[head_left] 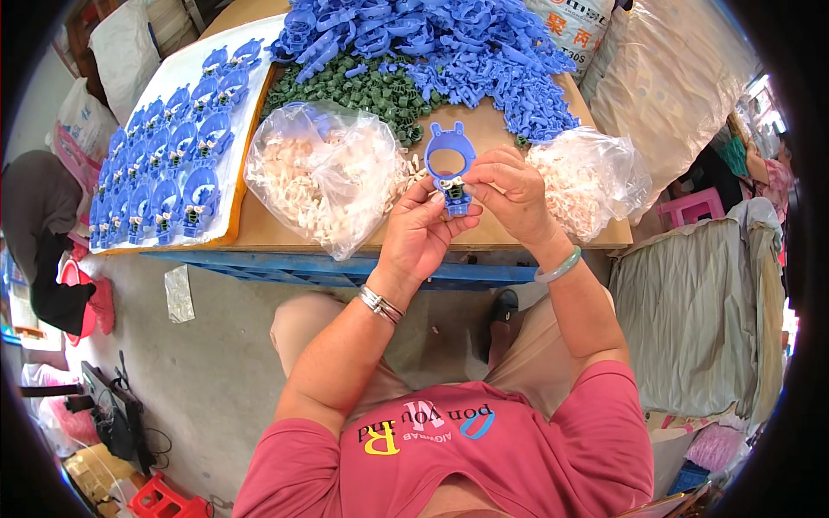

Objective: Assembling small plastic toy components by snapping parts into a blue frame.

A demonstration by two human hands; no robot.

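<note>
A blue plastic toy figure with a ring-shaped head and two small ears is held upright over the front of the table. Around its lower body my left hand is closed, thumb on the near side. Fingers of my right hand pinch at the figure's right side, by its dark green and cream middle; whether a small part sits between the fingertips is hidden. To the left lies a clear bag of small cream parts, and a second such bag lies to the right.
Heaps of blue parts and dark green parts cover the back of the table. Rows of similar blue figures stand on a white board at the left. A large sack stands at the right; another person is at far left.
</note>
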